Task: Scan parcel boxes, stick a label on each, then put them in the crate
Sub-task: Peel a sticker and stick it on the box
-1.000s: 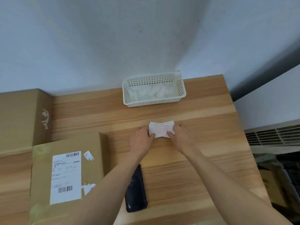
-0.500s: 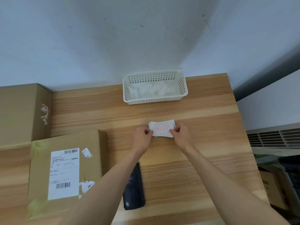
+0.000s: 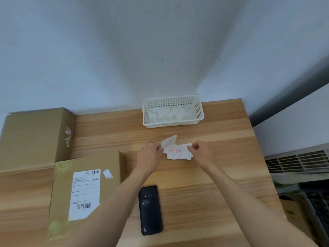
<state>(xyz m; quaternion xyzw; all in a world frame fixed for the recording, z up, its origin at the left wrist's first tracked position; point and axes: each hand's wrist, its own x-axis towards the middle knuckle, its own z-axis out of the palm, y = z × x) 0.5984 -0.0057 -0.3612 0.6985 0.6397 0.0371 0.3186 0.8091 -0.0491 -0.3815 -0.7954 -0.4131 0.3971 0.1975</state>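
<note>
A small stack of white labels [image 3: 179,152] with red printed characters lies on the wooden table [image 3: 204,175]. My right hand [image 3: 201,151] pinches the stack's right edge. My left hand [image 3: 149,155] pinches one label sheet [image 3: 169,140] that is lifted and angled up off the stack's left side. A flat cardboard parcel box [image 3: 85,189] with a white shipping label lies at the front left. A black handheld scanner [image 3: 150,210] lies face down between my forearms.
A white perforated plastic basket [image 3: 172,123] holding crumpled white paper scraps stands at the back of the table. A larger cardboard box [image 3: 33,138] sits at the far left. Right of the table edge are a vent grille [image 3: 300,162] and dark clutter lower down.
My left hand has peeled one sheet up and away from the label stack. My right hand keeps hold of the stack's right edge. The camera view has tilted slightly.
</note>
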